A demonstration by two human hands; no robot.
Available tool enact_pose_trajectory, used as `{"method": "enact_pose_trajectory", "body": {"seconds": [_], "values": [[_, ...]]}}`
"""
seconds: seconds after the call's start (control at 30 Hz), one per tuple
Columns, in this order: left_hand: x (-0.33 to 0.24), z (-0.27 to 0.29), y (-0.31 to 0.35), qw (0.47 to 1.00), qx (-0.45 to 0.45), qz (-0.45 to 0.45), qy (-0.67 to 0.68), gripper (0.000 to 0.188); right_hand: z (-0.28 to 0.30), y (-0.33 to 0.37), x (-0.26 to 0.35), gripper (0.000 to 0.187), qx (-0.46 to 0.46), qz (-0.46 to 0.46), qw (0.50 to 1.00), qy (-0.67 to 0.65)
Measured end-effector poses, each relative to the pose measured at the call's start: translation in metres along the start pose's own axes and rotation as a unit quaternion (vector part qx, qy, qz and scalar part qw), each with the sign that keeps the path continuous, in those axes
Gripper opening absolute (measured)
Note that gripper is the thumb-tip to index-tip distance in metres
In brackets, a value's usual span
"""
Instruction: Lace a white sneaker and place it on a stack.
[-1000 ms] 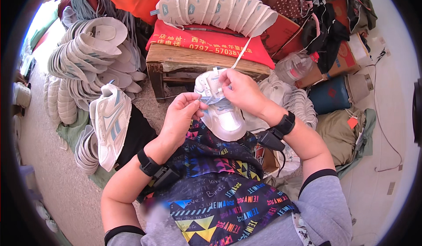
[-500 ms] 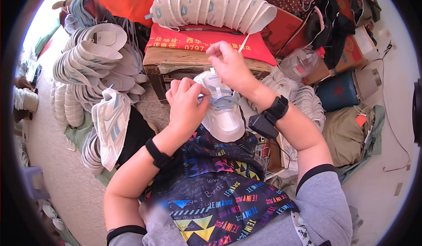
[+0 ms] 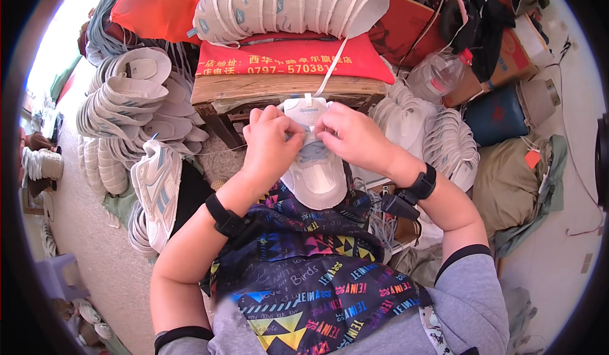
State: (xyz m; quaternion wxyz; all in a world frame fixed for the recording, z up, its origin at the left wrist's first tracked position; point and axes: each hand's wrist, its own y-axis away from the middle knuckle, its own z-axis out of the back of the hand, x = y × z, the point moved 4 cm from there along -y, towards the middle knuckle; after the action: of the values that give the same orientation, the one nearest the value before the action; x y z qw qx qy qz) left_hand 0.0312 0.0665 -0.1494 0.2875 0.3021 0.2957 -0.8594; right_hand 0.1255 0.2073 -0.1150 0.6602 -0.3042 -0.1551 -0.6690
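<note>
White mesh shoe upper (image 3: 315,182) positioned below and between hands, before brown wooden bench (image 3: 254,89), toe directed toward dark, multicoloured printed apron (image 3: 311,279). Flat blue-grey lace (image 3: 314,154) laid across upper. Left hand (image 3: 271,142) and right hand (image 3: 355,137) curled near lace, fingertips bunched; whether anything is gripped cannot be told. Nested grey-white shoe pieces (image 3: 279,7) stacked on red cloth (image 3: 365,64).

A shoe upper (image 3: 315,187) sat above the apron (image 3: 304,241), left hand (image 3: 271,140) at its 11 o'clock, right hand (image 3: 356,140) at 1. At 12 o'clock from it, a counter (image 3: 266,87) bore a cloth (image 3: 285,49), topped by a row of nested uppers (image 3: 279,9). Stacked uppers (image 3: 124,101) lay at 10, a lone upper (image 3: 155,187) at 9, a bottle (image 3: 436,76) at 2, a bundle (image 3: 510,184) at 3.
</note>
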Motion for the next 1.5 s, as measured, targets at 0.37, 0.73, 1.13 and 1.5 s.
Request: {"method": "enact_pose_trajectory", "body": {"seconds": [0.37, 0.73, 1.13, 1.5], "values": [[-0.028, 0.000, -0.007, 0.970, -0.027, -0.155, -0.184, 0.009, -0.015, 0.005, -0.005, 0.009, -0.020, -0.004, 0.983, 0.183], [-0.018, 0.003, -0.001, 0.987, -0.011, -0.080, -0.138, 0.011, -0.015, 0.010, -0.009, 0.013, -0.016, -0.070, 0.994, 0.076], [-0.017, 0.007, -0.018, 0.982, 0.060, -0.085, -0.156, 0.013, -0.014, 0.013, 0.003, 0.014, -0.093, -0.022, 0.994, 0.059], [0.093, 0.137, -0.034, 0.935, -0.133, 0.089, -0.316, 0.020, 0.136, 0.089, -0.150, 0.018, -0.266, -0.195, 0.856, 0.398]]}}
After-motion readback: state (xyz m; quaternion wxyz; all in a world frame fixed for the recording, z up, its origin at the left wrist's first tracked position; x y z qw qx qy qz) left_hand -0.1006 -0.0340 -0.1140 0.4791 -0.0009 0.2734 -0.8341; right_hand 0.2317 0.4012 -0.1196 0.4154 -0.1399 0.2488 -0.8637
